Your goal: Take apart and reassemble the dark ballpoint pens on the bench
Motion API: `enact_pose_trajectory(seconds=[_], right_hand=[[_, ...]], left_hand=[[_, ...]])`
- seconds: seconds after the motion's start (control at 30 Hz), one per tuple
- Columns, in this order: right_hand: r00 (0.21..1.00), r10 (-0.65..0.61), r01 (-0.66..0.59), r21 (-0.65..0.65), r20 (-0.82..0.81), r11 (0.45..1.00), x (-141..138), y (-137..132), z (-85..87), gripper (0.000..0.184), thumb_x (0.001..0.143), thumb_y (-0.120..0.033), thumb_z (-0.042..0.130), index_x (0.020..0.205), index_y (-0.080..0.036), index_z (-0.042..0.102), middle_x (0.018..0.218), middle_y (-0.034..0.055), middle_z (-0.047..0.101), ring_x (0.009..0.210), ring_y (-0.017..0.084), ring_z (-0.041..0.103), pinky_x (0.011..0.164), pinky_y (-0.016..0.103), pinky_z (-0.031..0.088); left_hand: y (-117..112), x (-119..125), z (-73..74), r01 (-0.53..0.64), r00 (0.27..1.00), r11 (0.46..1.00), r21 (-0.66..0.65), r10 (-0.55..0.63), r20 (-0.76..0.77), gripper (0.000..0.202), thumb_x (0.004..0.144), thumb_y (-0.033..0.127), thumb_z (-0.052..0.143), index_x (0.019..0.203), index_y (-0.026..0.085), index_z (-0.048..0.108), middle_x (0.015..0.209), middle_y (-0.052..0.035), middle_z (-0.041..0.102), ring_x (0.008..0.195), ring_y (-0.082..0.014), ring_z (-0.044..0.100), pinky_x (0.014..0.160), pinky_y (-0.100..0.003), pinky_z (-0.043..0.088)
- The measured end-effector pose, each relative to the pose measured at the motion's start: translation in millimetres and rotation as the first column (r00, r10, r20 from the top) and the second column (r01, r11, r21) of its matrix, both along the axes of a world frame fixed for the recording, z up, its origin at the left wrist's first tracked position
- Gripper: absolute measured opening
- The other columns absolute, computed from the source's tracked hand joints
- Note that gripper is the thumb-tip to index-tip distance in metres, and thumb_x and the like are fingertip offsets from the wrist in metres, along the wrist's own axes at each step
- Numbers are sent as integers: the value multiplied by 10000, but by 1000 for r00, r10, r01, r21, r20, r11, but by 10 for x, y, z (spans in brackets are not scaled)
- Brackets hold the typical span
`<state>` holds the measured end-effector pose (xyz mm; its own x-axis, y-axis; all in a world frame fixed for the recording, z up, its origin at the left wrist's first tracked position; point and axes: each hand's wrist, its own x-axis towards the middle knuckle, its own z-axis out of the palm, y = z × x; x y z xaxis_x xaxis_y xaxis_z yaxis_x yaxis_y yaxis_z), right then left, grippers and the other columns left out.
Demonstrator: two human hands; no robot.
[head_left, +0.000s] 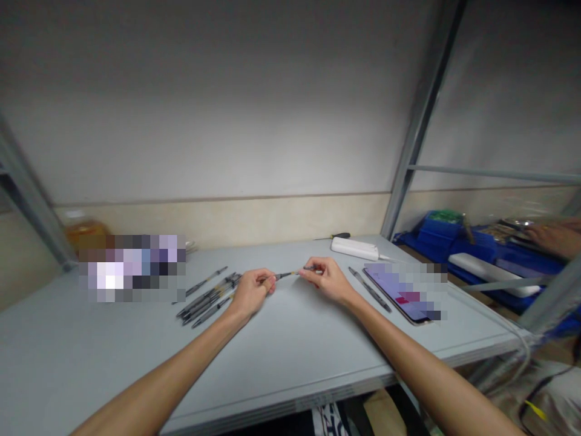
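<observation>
Both of my hands hold one grey pen (287, 275) a little above the grey table (290, 345). My left hand (252, 292) pinches its left end with closed fingers. My right hand (325, 278) pinches its right end, fingers also closed. A bunch of several similar dark pens (209, 298) lies on the table just left of my left hand. A single pen (368, 289) lies to the right of my right hand.
A phone (402, 292) lies flat at the right. A white power strip (354, 247) and a small screwdriver (336, 236) sit near the back wall. Another person's hand (551, 236) reaches over blue trays (476, 245) at the far right. A metal frame post (420, 127) rises behind.
</observation>
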<state>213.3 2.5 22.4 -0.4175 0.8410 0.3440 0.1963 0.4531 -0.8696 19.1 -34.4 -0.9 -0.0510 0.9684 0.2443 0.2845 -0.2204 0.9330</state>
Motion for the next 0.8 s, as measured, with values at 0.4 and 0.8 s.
enact_pose_trajectory(seconds=[0.4,0.8], right_hand=[[852,-90,-100,-330,-515,939,-2,96,44,239,661,-389,606,743,-169,560,741,43,571,723,160,535,547,244,437],[602,7,-608,-453,-798,652,236,226,34,369,790,-474,411,559,-194,341,425,-80,215,357,58,134,290,138,135]], left_hand=[[-80,138,20,298,954,954,20,-298,-1,337,727,408,594,905,123,621,782,-61,625,721,-148,546,665,-255,409],[-43,46,13,173,979,980,101,-159,-128,261,765,376,549,839,131,602,681,-5,542,658,-121,480,635,-237,388]])
